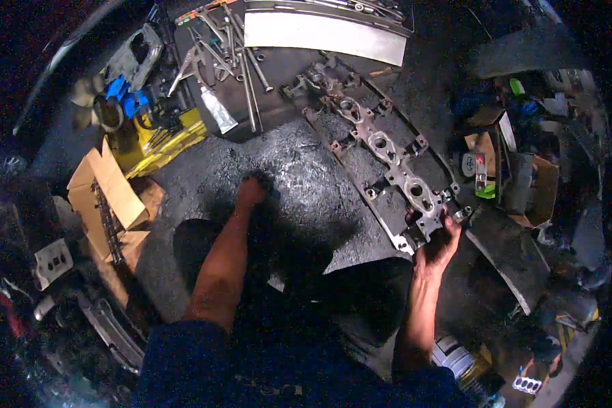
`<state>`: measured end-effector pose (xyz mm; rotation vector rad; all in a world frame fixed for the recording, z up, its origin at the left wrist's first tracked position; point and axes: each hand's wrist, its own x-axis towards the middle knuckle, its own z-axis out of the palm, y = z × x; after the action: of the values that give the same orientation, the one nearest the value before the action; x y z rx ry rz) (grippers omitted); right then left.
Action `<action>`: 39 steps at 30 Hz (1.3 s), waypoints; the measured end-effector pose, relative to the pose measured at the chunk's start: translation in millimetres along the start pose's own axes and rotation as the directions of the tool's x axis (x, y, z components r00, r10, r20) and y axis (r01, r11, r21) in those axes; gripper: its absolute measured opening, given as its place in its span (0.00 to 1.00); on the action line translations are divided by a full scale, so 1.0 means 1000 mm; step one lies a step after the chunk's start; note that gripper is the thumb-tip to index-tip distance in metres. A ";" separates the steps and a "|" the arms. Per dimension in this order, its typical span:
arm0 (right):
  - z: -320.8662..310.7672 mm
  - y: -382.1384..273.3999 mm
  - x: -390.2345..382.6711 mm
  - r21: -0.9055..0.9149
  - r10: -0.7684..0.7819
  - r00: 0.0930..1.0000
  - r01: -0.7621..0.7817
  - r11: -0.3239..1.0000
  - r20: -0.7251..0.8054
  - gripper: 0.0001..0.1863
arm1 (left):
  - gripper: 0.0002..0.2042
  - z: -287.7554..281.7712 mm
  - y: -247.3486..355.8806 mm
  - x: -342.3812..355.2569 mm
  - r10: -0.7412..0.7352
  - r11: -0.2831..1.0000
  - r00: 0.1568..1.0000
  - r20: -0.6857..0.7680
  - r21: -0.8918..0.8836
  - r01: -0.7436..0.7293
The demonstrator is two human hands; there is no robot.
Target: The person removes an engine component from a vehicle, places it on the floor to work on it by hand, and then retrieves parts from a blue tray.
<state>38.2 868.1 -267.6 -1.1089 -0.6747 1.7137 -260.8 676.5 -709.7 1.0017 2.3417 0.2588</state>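
Note:
My right hand [436,241] grips the near end of a long metal engine frame [415,190], which has oval ports along its middle and slants away toward the back of the dark, worn work surface [292,163]. My left hand [255,187] is closed, low over that surface left of the frame, around or against something dark that I cannot make out. Behind it lie a white tube [216,109], several wrenches and long metal tools [247,88], and a white-fronted tool tray [323,37].
An open cardboard box [115,177] with a dark metal part stands left, near a yellow case [170,146] with blue items. Boxes [530,190] and a curved dark panel [506,258] are right. A gasket-like plate [527,384] lies lower right beside what looks like another person's hand.

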 end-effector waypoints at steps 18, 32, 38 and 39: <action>-0.173 0.125 0.105 0.184 0.060 0.975 -0.101 0.978 0.212 0.34 | 0.25 -0.008 0.013 0.046 0.001 0.989 1.000 -0.006 -0.151 -0.002; -0.187 0.132 0.123 0.312 0.196 0.962 -0.248 0.917 0.188 0.25 | 0.30 -0.190 0.210 -0.012 -0.058 0.394 0.989 0.133 -0.908 0.145; -0.175 0.134 0.132 0.305 0.251 0.965 -0.262 0.916 0.075 0.27 | 0.28 -0.256 0.240 -0.034 0.184 0.829 0.966 -0.182 -0.499 -0.251; -0.175 0.135 0.132 0.287 0.260 0.964 -0.267 0.920 0.061 0.27 | 0.29 -0.256 0.239 -0.034 0.220 0.867 0.938 -0.269 -0.386 -0.314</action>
<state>120.8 928.1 -503.9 -1.0041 -0.2757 1.9820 -245.6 831.0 -393.6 1.1145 2.1790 0.9910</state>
